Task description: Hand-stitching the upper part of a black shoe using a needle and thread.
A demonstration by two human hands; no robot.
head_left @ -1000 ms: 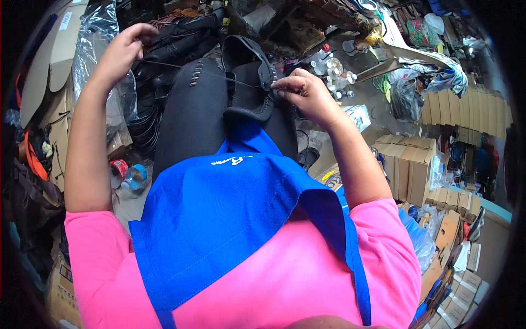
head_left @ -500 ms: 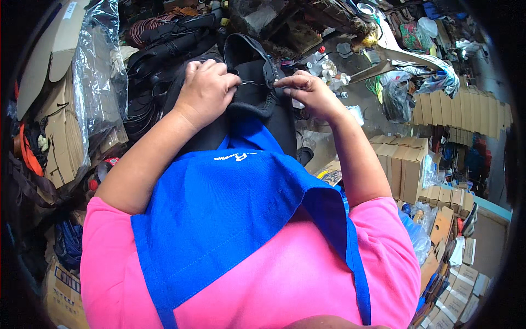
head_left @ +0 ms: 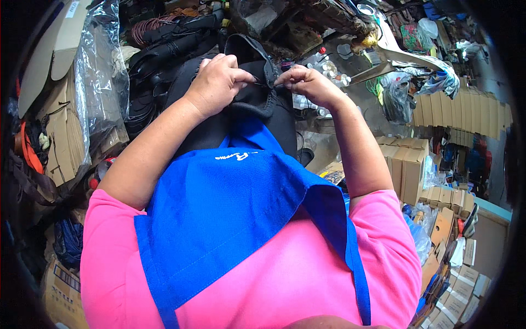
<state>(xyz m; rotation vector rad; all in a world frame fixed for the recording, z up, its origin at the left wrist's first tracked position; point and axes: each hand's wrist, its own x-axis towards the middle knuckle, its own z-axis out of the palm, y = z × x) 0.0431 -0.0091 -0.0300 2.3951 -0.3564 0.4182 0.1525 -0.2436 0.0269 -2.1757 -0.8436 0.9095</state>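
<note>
Over my lap lies a black piece [head_left: 262,107] that forms an open loop, with a thick curved rim and a row of stitches along its right edge. My left hand [head_left: 218,83] reaches over the opening, thumb and forefinger pinched together. A thin strand, thread or needle, seems to run from those fingertips towards the stitched edge; it is too fine to make out well. At that edge, my right hand [head_left: 308,83] pinches the rim between thumb and forefinger, the other fingers curled. A blue apron [head_left: 219,203] covers my front.
Black bundles [head_left: 164,60] and a coil of reddish cord [head_left: 152,28] lie at the far left. Clear plastic sheeting [head_left: 101,71] hangs over cardboard on the left. Several bottles [head_left: 329,68] stand beyond my right hand. Cardboard boxes [head_left: 408,167] are stacked at right.
My left hand has moved right and slightly up, its fingertips now nearer the stitched edge. The pale strand between the hands shows less. My right hand's fingers have curled a little more.
</note>
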